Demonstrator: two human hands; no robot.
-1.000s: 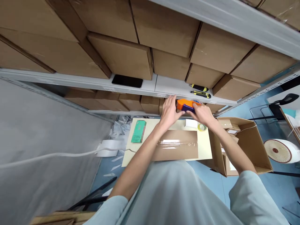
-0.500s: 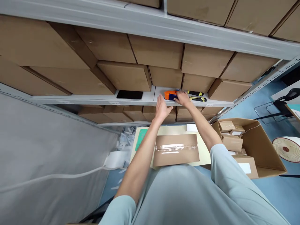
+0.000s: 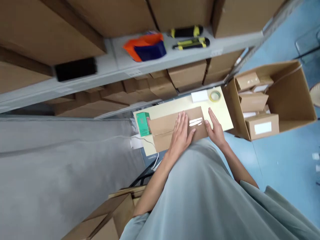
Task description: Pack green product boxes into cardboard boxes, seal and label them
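A taped cardboard box [image 3: 163,128] lies on the pale yellow tabletop [image 3: 226,116] in front of me. My left hand [image 3: 180,133] rests flat on its top, fingers together and stretched out. At the box's right end is my right hand [image 3: 215,130], fingers extended and thumb apart, near or touching the edge; contact is hard to make out. A green box [image 3: 143,124] stands by the left end of the cardboard box. Behind it on the table are a white slip or small box [image 3: 199,96] and a roll of tape [image 3: 215,96].
On the shelf [image 3: 107,63] lie an orange and blue tape dispenser [image 3: 147,48], two utility knives [image 3: 192,43] and a black phone-like slab [image 3: 75,69]. A large open carton [image 3: 295,96] holding small boxes stands right. Stacked cartons [image 3: 107,213] sit lower left.
The orange and blue dispenser has been let go on the shelf. Both hands have come down from the shelf to the cardboard box, and the view has tilted down and turned.
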